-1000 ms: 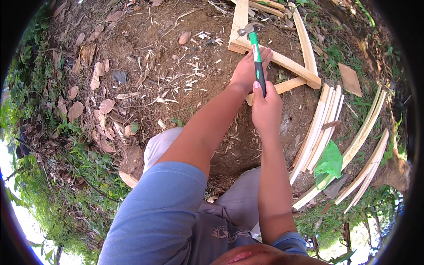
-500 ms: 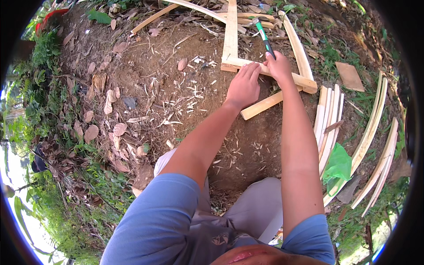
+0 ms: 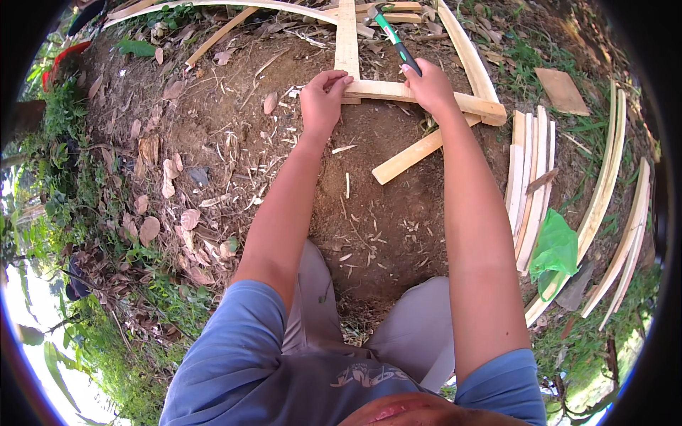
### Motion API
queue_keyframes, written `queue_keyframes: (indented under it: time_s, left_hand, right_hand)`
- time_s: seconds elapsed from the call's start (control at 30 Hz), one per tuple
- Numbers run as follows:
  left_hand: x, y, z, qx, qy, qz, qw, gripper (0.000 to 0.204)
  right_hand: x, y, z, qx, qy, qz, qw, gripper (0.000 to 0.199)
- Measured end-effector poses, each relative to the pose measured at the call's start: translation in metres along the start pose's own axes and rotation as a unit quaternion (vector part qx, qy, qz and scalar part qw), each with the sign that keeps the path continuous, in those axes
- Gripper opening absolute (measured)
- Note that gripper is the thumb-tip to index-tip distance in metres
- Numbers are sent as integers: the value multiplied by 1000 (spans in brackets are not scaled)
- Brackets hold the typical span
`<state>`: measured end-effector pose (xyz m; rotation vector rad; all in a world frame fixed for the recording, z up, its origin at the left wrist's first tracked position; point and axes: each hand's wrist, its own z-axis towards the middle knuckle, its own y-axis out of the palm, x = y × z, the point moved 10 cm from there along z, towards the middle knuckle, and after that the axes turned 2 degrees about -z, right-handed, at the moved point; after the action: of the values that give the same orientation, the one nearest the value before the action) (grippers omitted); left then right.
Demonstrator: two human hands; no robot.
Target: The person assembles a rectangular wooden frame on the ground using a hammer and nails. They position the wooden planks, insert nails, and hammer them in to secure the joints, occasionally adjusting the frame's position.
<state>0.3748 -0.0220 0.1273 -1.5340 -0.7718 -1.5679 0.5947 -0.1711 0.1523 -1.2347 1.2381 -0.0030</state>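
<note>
My right hand (image 3: 430, 86) is wrapped round the black grip of a claw hammer (image 3: 389, 30), whose head points away from me. That hand rests over a light wooden crosspiece (image 3: 387, 91). My left hand (image 3: 321, 104) is at the left end of the crosspiece, thumb and fingertips pinched together; what they hold, if anything, is too small to make out. Under that end lies a long upright strip (image 3: 346, 42), running away from me. The crosspiece's right end lies on another long strip (image 3: 465, 53). A shorter wooden piece (image 3: 412, 153) slants toward me beneath it.
Several wooden strips (image 3: 529, 184) lie side by side on the right, with longer strips (image 3: 604, 184) beyond. A green plastic bag (image 3: 555, 245) lies among them. A flat brown board (image 3: 561, 91) is at the far right. Wood chips and dry leaves (image 3: 190, 219) litter the soil.
My left hand has moved left from the top of the crosspiece to its left end, its fingers now pinched. My right hand still grips the hammer. The view has shifted slightly.
</note>
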Motion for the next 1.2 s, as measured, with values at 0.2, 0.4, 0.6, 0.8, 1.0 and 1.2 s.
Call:
queue_keyframes:
  time_s: [0.2,0.4,0.6,0.8,1.0,1.2]
  left_hand:
    - [-11,5,-4,15,-30,-72,997,15]
    - [-19,-4,-6,56,41,-95,993,10]
    - [-20,4,-4,54,44,-98,993,10]
    - [-28,-6,-6,69,19,-85,994,10]
    - [-23,-5,-6,77,26,-86,993,10]
    - [-22,-4,-8,59,-17,-20,998,10]
  right_hand:
    - [8,-1,2,0,-4,-24,1000,35]
    - [0,3,-3,-9,6,18,1000,34]
    - [3,-11,-6,-9,-11,-12,1000,34]
    - [-73,-18,-107,-29,-50,-33,998,29]
    - [-119,-15,-168,-41,-68,-85,993,32]
    - [-131,-20,-174,-43,-66,-195,978,39]
